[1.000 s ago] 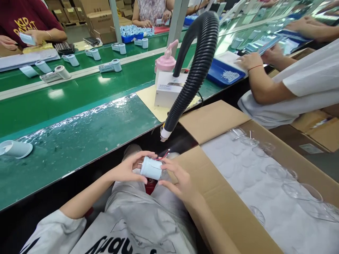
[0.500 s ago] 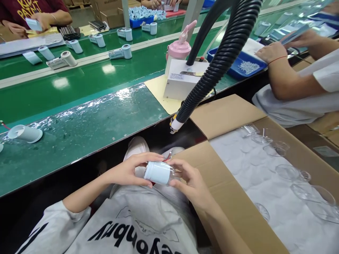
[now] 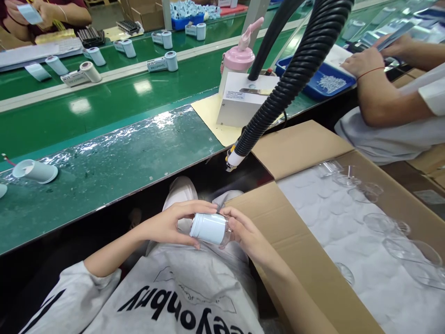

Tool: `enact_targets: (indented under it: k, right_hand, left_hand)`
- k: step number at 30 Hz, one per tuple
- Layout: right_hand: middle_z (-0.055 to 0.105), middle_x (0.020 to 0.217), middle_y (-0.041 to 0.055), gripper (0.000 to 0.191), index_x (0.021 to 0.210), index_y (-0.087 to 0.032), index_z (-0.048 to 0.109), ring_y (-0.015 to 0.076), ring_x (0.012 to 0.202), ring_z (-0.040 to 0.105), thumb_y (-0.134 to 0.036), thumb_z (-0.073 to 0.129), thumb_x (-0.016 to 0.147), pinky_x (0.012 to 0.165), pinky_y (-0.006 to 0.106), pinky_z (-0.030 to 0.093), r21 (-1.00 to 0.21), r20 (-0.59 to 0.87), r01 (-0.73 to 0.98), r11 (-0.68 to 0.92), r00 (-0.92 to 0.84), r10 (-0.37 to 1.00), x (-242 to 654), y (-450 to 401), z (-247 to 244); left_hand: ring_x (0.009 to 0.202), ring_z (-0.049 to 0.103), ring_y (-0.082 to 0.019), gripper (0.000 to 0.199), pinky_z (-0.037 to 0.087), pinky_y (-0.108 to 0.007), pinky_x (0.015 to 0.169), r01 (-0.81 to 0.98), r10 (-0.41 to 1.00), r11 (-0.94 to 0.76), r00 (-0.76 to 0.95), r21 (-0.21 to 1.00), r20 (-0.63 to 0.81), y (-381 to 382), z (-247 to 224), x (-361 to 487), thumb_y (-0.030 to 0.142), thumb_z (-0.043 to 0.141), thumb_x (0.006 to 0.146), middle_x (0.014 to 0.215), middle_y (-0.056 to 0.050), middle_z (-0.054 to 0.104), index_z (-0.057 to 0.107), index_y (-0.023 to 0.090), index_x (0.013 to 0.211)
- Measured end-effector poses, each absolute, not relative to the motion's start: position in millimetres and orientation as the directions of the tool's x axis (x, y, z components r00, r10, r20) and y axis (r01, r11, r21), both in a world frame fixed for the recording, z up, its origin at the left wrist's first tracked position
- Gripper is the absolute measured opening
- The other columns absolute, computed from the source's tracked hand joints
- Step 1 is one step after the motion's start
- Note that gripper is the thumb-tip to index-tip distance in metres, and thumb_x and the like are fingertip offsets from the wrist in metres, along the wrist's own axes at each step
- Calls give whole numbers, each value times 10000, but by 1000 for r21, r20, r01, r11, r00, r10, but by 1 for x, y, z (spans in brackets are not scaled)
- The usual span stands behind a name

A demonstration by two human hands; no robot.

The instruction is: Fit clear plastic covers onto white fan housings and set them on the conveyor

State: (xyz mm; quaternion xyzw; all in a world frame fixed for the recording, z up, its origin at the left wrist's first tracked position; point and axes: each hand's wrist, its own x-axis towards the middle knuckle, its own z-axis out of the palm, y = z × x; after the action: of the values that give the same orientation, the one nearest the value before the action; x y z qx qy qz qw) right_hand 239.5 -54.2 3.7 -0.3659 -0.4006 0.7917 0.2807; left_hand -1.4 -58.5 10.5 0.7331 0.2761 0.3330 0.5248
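Over my lap lies a light blue cylindrical housing [image 3: 209,228], tilted on its side, with a clear plastic part [image 3: 227,234] at its right end. My left hand [image 3: 175,225] grips the housing's left end, thumb below and fingers across the top. The fingers of my right hand [image 3: 243,230] are bent in at the clear end and along its upper edge. Part of the clear piece is hidden behind those fingers. Just beyond my hands hangs the white nozzle [image 3: 235,159] of a black corrugated hose [image 3: 295,69].
An open cardboard box [image 3: 257,220] at my right holds clear plastic parts [image 3: 378,222] on white sheeting. On the green bench stand a white device [image 3: 239,104] and a pink-topped bottle [image 3: 239,58]. A blue housing [image 3: 36,170] lies far left. A co-worker's arm [image 3: 375,88] is at right.
My right hand's fingers have closed in toward the top of the clear end. Red wires visible above the housing earlier are now mostly hidden. My left hand keeps its hold.
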Motion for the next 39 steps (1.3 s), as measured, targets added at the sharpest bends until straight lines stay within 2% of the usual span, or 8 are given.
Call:
enact_targets:
  k: [14,20,22,25,27,30,35,39]
  right_hand:
    - [683,557,25,601,845,-146,620,100,428,628,-742,680,792,381,117,467,-561,-464,-189,-806,-735,495,231,-54,-5]
    - [689,673,66,752,881,-110,671,111,480,646,-834,470,854,418,154,507,-593,-437,-91,-800,-798,416,233,-57,-13]
    - [720,837,96,776,1088,-132,649,151,586,692,-839,410,874,523,232,591,-738,-379,-96,-667,-760,528,236,-60,-16]
    - [590,1374,164,718,1437,-251,445,254,1040,706,-717,551,902,874,411,624,-984,-89,-72,-162,-594,800,241,-65,-19]
    - [373,1596,124,721,1530,-354,323,297,1332,544,-517,678,924,1072,499,512,-966,215,8,260,-537,816,244,-65,-20]
    - [427,1578,58,635,1502,-419,395,271,1403,481,-202,655,964,1128,497,463,-801,459,72,594,-564,687,246,-63,-18]
    - [663,1335,82,555,1440,-358,519,260,1128,694,-392,719,923,870,369,636,-978,184,-19,208,-547,817,247,-64,-16]
    - [685,1302,69,446,1341,-355,640,235,1011,730,-400,733,907,809,354,651,-998,49,-55,22,-551,833,250,-66,-18]
  left_hand:
    - [1341,553,-305,678,455,-470,1119,94,716,-400,654,912,246,-59,13,-3,262,802,820,1500,-125,517,523,356,1430]
    - [1282,580,-282,617,558,-368,978,172,805,-237,585,956,94,-65,20,0,227,778,822,1397,-106,588,554,314,1390]
    - [1223,610,-273,619,586,-333,905,186,851,-88,524,979,-23,-68,23,2,256,792,805,1358,-107,607,562,282,1379]
    - [1105,656,-248,630,593,-334,879,147,881,100,446,984,-156,-70,24,5,309,811,781,1329,-112,612,572,241,1360]
    - [1045,675,-239,643,598,-329,840,120,878,169,433,978,-205,-70,24,5,341,812,779,1321,-119,612,567,229,1363]
    - [986,694,-232,662,601,-325,794,106,861,198,457,975,-224,-70,23,4,377,809,784,1299,-120,631,561,237,1382]
    - [1363,529,-295,708,514,-407,1070,57,827,103,550,993,-117,-68,22,0,274,828,778,1523,-83,514,550,330,1427]
    - [1333,572,-284,716,495,-420,1103,-37,790,218,593,975,-154,-69,17,-1,221,790,817,1523,-89,516,509,327,1468]
